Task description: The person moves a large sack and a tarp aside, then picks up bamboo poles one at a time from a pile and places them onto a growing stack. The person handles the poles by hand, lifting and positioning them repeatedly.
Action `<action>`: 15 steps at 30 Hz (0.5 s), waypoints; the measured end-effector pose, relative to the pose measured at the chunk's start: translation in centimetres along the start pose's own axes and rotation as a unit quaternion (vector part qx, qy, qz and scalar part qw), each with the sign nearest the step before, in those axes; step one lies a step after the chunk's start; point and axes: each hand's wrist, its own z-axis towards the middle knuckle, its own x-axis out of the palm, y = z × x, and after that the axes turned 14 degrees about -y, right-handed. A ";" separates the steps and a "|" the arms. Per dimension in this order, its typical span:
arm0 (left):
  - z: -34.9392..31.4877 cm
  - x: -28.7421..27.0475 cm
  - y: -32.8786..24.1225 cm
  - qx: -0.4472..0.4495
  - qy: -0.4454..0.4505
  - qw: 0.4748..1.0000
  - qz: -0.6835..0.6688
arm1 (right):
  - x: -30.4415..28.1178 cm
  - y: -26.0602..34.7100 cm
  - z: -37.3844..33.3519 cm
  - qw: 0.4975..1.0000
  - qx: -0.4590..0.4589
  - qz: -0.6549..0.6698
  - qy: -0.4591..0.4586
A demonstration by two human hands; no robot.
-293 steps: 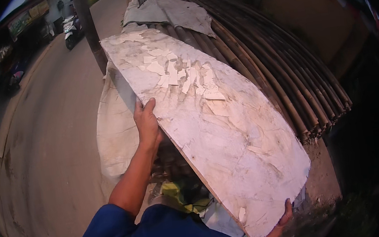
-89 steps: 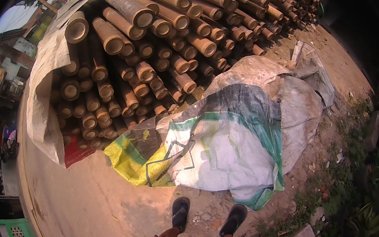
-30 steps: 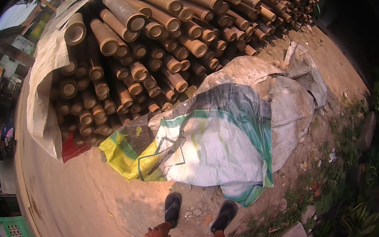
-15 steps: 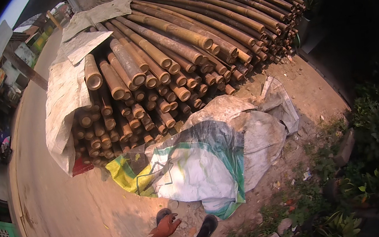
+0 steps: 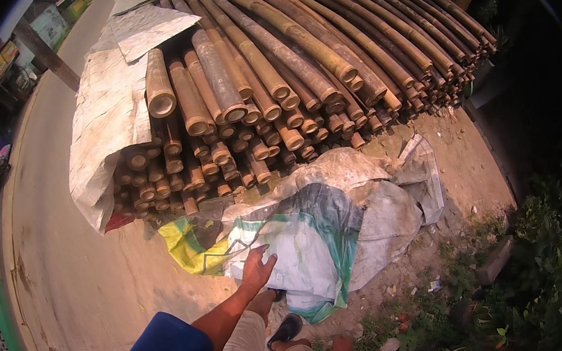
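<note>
My left hand [image 5: 258, 269] reaches forward over a crumpled plastic sack sheet [image 5: 298, 257] in white, green and yellow. Its fingers are apart and nothing is in them; whether they touch the sheet I cannot tell. Down by my right leg hangs my right hand [image 5: 343, 347], small in view, its fingers not clear. Beyond the sheet rises a big stack of brown bamboo poles [image 5: 270, 85], cut ends toward me. A dirty whitish sheet [image 5: 389, 225] lies bunched against the right side of the coloured one.
A stained pale tarp [image 5: 106, 120] drapes over the stack's left side. Along the left runs a paved road [image 5: 48, 225] with a post [image 5: 45, 53]. Green plants [image 5: 520, 293] and a stone block [image 5: 495, 260] border the right. My dark shoe [image 5: 286, 330] stands near the sheet.
My left hand has moved forward and up, from above my foot to over the coloured sheet. The view has shifted closer to the stack. My right hand has moved rightward in view.
</note>
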 end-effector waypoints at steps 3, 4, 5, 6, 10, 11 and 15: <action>10.8 -0.4 -5.5 0.052 -0.111 0.992 -0.013 | 0.2 6.0 4.1 0.996 -0.004 0.084 -0.031; 14.1 -0.9 -7.3 0.070 -0.145 0.987 -0.005 | 0.4 7.4 5.2 0.994 -0.032 0.099 -0.044; 17.5 -1.5 -8.8 0.086 -0.175 0.981 0.006 | 1.0 9.9 7.3 0.991 -0.089 0.092 -0.047; 20.8 -2.1 -10.2 0.102 -0.200 0.974 0.023 | 1.7 12.2 8.8 0.991 -0.106 0.067 -0.052; 33.0 -3.2 -14.1 0.136 -0.257 0.955 0.066 | 3.5 25.7 14.6 0.969 -0.197 0.140 -0.056; 35.8 -3.3 -14.5 0.164 -0.270 0.945 0.082 | 3.2 29.5 15.2 0.963 -0.218 0.154 -0.046; 45.4 -3.3 -15.2 0.143 -0.191 0.961 0.143 | 0.1 44.5 14.7 0.962 -0.224 0.156 -0.014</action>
